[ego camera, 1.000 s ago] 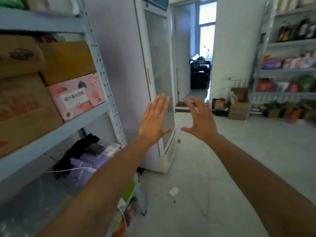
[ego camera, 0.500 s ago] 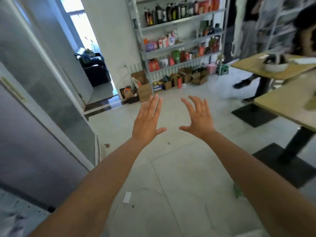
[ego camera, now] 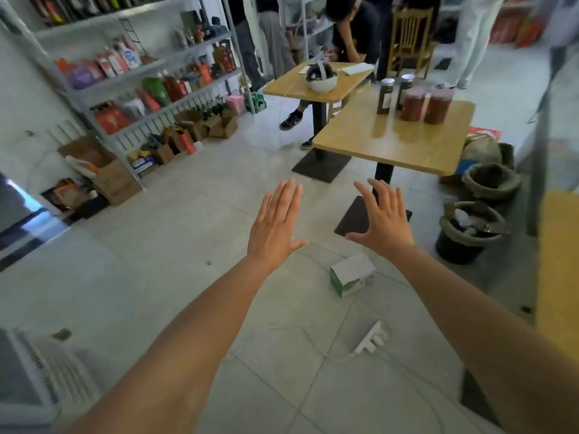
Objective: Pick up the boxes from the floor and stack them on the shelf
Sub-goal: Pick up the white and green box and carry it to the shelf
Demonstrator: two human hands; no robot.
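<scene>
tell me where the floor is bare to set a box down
Bare tile runs left of the green-and-white box to the cartons under the shelf. A smaller patch lies between the box and the power strip. Crowded: right of the box, by the table base and bins.

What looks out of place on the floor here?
A small white-and-green box lies alone and askew on the floor tiles. Near it, a white power strip and its cable trail loose across the walkway.

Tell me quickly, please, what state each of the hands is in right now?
Left hand: open, fingers straight, holding nothing.
Right hand: open, fingers spread, holding nothing.
</scene>
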